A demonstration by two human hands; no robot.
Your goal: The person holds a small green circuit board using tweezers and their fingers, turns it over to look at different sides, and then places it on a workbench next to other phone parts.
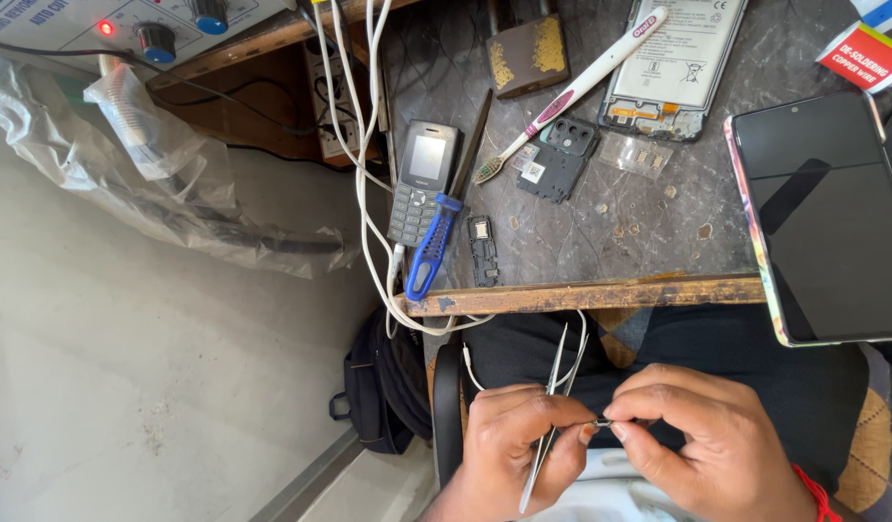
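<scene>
— Two hands, both below the desk's [601, 293] front edge. What's in them?
— Your left hand [518, 449] is clenched on tweezers [547, 425]; your right hand [702, 440] pinches a small metal part [604, 422] between fingertips, over your lap.
— Which step?
— Fine handling of the part, I judge. Next calls for steady tips and a firm pinch.

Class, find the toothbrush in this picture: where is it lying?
In the head view, the toothbrush lies slantwise on the worktop, upper middle, its head near the black camera cover and its handle across the opened phone.
</scene>
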